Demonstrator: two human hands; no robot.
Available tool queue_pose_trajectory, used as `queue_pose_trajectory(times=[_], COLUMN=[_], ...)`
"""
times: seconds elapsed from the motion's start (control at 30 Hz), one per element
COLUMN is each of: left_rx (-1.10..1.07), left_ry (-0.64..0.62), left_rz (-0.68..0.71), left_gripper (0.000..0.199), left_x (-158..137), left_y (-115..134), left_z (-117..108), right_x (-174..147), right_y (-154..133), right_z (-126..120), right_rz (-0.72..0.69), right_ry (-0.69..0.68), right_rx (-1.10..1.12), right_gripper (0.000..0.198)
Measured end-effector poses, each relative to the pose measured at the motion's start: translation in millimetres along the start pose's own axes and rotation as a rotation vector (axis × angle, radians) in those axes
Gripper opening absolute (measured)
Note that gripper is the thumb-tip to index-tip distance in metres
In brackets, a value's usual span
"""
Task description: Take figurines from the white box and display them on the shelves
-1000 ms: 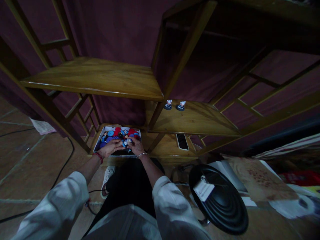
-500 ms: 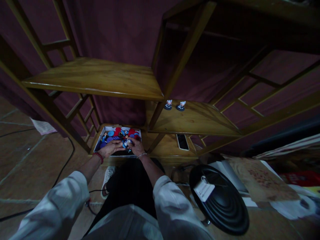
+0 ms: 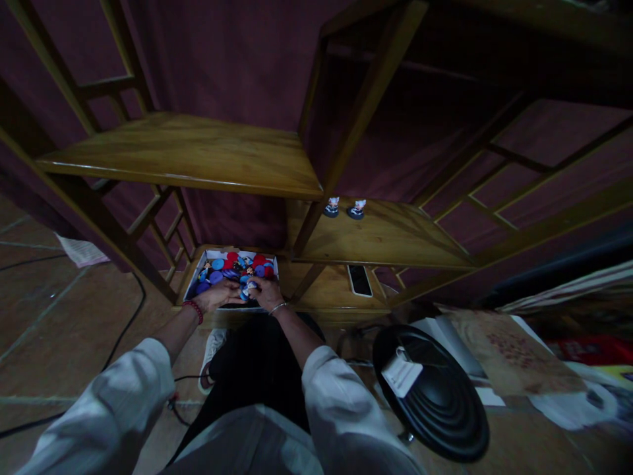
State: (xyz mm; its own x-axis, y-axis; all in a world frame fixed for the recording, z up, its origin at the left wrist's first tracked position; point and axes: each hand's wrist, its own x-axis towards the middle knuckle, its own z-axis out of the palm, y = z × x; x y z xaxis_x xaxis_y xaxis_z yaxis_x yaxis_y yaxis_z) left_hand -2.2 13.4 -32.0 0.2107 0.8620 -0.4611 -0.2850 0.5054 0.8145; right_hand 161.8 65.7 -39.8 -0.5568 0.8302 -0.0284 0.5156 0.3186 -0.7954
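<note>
A small blue-and-white figurine (image 3: 248,289) is held between my two hands, over the near side of a shallow white-edged box (image 3: 277,267). My left hand (image 3: 220,296) has its fingers closed against the figurine's left side. From the right, my right hand (image 3: 267,293) pinches it. Inside the box lie several round red pieces (image 3: 232,258) and blue and purple round pieces (image 3: 217,264), mixed with small figures. Two similar figurines, one (image 3: 331,207) beside the other (image 3: 356,209), stand on dark round bases on the shelf to the right.
The box sits on the bottom board of a wooden shelf unit (image 3: 188,152). A phone (image 3: 360,280) lies on that board to the right. A black round stool (image 3: 445,396) bearing a white tag (image 3: 401,375) stands at my right. Black cables (image 3: 141,303) run over the tiled floor.
The figurine has turned slightly between my fingers and sits a little lower. My hands otherwise stay over the box, and the view has shifted slightly.
</note>
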Motion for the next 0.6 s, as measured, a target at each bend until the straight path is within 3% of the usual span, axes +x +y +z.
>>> queue_pose_trajectory(times=[0.2, 0.3, 0.6], left_rx=[0.099, 0.174, 0.250], left_ry=[0.070, 0.114, 0.105], left_rz=[-0.122, -0.173, -0.194], left_gripper=[0.012, 0.020, 0.013], left_x=[-1, -1, -5], left_y=[2, 3, 10], left_z=[4, 6, 12], right_x=[-2, -2, -1], right_y=[-3, -5, -6], right_z=[1, 2, 2], right_rz=[-0.010, -0.014, 0.007], right_ry=[-0.066, -0.087, -0.079], right_rx=[-0.102, -0.199, -0.319], right_gripper=[0.029, 0.026, 0.026])
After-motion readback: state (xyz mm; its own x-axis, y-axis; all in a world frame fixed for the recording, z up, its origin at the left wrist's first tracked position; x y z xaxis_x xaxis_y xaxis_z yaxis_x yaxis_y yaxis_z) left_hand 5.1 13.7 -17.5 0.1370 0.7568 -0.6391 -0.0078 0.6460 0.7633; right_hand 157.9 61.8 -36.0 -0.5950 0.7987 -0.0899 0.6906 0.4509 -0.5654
